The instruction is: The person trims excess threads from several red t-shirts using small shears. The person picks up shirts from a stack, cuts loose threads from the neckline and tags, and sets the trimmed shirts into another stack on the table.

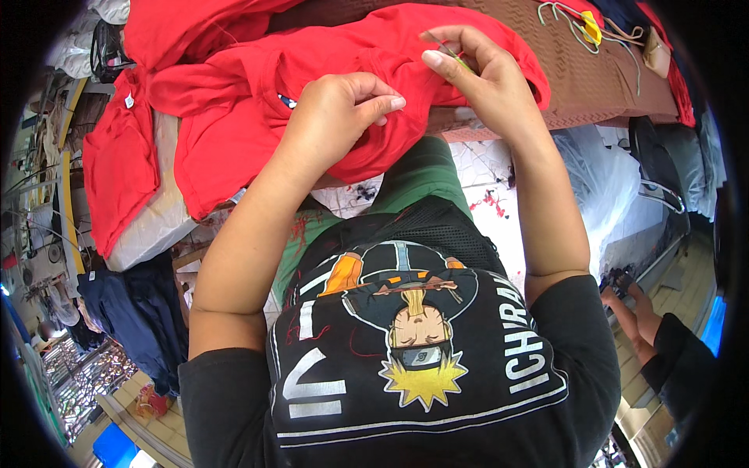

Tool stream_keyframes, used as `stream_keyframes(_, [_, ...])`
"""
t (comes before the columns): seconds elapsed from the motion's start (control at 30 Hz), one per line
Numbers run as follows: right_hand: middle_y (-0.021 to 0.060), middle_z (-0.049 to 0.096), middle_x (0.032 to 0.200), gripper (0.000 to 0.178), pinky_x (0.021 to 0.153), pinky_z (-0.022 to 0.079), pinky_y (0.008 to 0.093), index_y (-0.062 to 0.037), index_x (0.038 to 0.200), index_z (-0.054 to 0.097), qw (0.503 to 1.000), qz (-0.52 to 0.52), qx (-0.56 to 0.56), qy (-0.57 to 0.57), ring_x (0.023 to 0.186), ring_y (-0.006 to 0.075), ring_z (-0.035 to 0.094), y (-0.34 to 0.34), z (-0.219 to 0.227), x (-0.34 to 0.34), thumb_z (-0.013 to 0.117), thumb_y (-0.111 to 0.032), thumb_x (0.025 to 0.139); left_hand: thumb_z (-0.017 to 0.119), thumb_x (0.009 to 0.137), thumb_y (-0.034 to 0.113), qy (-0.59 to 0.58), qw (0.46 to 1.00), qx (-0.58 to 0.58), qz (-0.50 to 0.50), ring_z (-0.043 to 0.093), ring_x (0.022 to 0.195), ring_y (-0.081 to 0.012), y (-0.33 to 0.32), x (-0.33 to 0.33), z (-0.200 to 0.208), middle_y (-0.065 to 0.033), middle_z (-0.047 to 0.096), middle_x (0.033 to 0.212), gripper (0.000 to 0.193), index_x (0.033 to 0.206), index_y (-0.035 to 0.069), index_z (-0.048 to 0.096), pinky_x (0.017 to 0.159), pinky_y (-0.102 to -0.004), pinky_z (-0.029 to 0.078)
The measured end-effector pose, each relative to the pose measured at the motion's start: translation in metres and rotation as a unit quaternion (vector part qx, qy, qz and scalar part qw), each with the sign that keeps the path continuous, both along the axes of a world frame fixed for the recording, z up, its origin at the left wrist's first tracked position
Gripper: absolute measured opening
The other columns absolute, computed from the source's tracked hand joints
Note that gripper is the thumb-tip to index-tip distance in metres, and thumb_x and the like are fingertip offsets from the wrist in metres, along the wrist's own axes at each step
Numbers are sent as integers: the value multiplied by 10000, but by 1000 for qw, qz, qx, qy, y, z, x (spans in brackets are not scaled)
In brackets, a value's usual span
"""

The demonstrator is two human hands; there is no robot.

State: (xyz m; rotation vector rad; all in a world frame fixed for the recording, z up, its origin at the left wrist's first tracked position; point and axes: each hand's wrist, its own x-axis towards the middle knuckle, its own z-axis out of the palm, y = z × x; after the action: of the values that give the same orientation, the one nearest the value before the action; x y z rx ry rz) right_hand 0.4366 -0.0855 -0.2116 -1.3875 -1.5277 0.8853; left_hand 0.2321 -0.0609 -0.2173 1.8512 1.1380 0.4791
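The red garment (pixel 335 56) lies spread beyond the lap on a brown cover (pixel 601 78), directly under both hands. The left hand (pixel 339 113) is nearer its neck opening; thumb and forefinger are pinched together over the cloth—whether on a thread, I cannot tell. The right hand (pixel 495 78) grips a slim yellow-green tool (pixel 462 62), perhaps thread snips, up and to the right of that pinch. The tool's long axis slants toward the upper left—past the left fingertips, well apart from them.
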Motion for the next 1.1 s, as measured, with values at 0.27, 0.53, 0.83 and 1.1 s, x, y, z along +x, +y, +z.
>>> stream_keyframes(0.27, [105,656,845,225,706,504,300,3,987,620,987,153,41,-12,774,170,637,-18,-7,12,667,-182,869,626,918,181,-107,990,-92,6,615,742,-67,5,-7,-1,-14,668,821,204,1001,0,671,698,-210,488])
stream_keyframes(0.53, [24,582,744,146,610,477,232,12,917,619,983,162,40,-71,674,73,581,-19,-8,4,647,-129,894,606,936,198,-113,989,-94,-13,604,769,-69,8,-8,-3,-1,650,862,217,1022,4,652,736,-212,489])
stream_keyframes(0.83, [22,562,704,128,530,437,226,-11,936,616,978,154,82,-111,573,71,546,-18,-8,0,642,-129,895,616,929,189,-100,991,-92,-10,602,768,-67,7,-6,-2,-11,651,860,215,1022,-2,650,726,-209,490])
stream_keyframes(1.1, [25,591,764,128,574,438,225,-13,979,627,977,159,68,-121,638,54,545,-12,0,6,632,-112,897,634,911,197,-38,999,20,-14,615,814,-106,4,-9,10,-25,664,870,218,976,-9,659,757,-245,483])
